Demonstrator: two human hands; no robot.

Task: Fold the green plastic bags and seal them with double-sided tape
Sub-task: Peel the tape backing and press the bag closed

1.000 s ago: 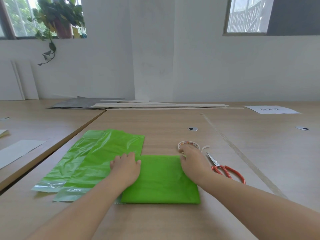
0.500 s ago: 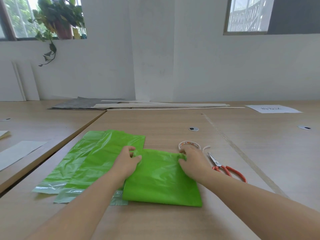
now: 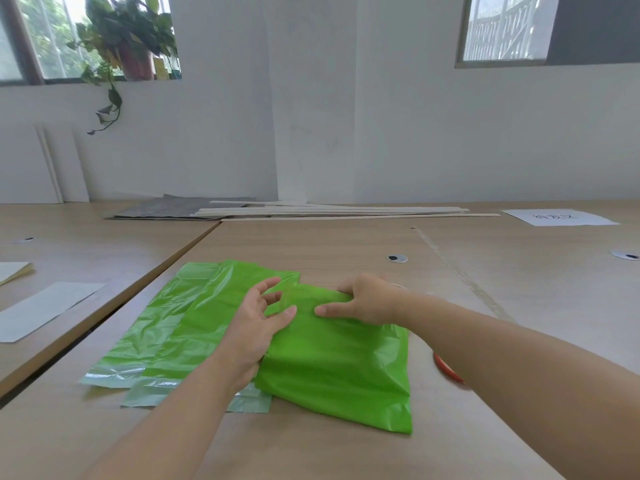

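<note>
The person is leaning over a pale wood worktop (image 3: 329, 247), both bare forearms reaching in from the near edge. A folded green bag (image 3: 339, 362) is lying in front of them, its far edge lifting off the surface while the near part is resting flat. The left hand (image 3: 258, 323) is sitting at the bag's far left corner with its fingers (image 3: 268, 284) spread and loosely curled; the thumb and a finger seem to be closing on the raised corner, though I cannot tell how firmly they are gripping. The right hand (image 3: 369, 301) is pressing palm down on the far edge, thumb stretching toward the left hand and the other fingers curling over the edge, so a pinch there cannot be made out.

Just to the left, partly under the folded one, a stack of flat green bags (image 3: 166, 327) is lying spread out, their paler open ends pointing toward the near edge. A sliver of red scissors (image 3: 446, 368) is peeking out beside the right forearm. Further back, long pale strips (image 3: 346, 212) are lying along the wall with a white printed sheet (image 3: 557, 217) to the right, and a potted plant (image 3: 128, 36) is trailing from the window sill.
</note>
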